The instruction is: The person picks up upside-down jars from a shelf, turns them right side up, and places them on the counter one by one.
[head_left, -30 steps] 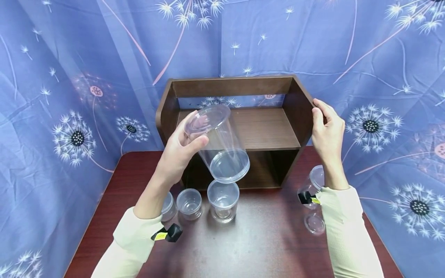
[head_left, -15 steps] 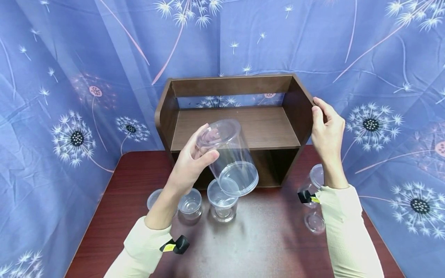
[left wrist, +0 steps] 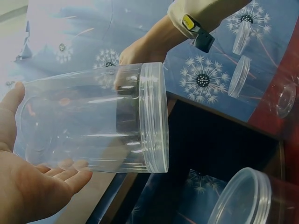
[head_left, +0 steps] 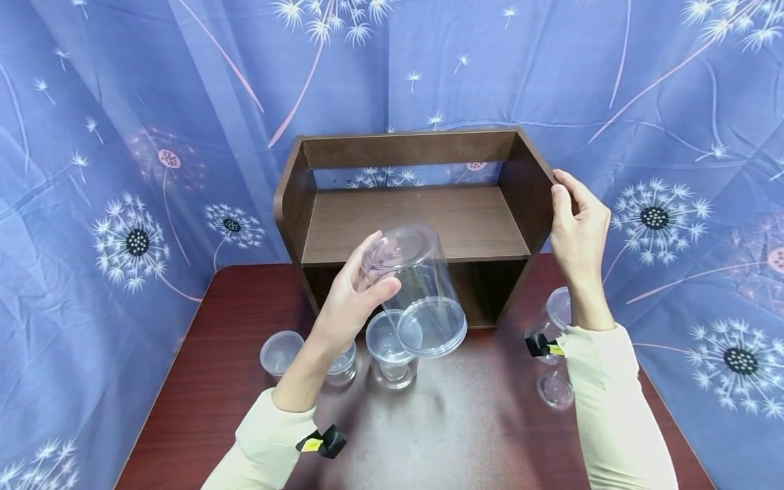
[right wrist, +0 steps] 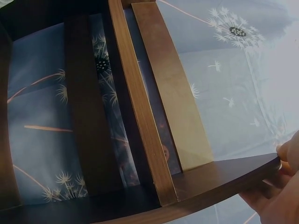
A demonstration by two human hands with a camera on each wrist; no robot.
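My left hand (head_left: 346, 303) grips a large clear plastic jar (head_left: 421, 279) by its base end, thumb on the near side. Tilted, the jar has its ridged lid (left wrist: 154, 116) end pointing down and to the right in the head view. It hangs in front of the brown wooden shelf (head_left: 416, 218) and overlaps a smaller clear jar (head_left: 392, 371) standing on the table. At the upper right, my right hand (head_left: 578, 235) pinches the front edge of the shelf's side panel (right wrist: 233, 179) between thumb and fingers.
Two more small clear containers stand left of centre, one (head_left: 282, 350) beside my left forearm, the other (head_left: 343, 367) partly behind it. Near my right wrist is another clear jar (head_left: 557, 309), partly hidden by the sleeve. A blue dandelion-print curtain (head_left: 153, 102) surrounds the dark red table (head_left: 239, 299).
The left hand has carried the large jar right and downward, from in front of the upper shelf to lower, nearer the small jars. My right hand stays at the side panel.
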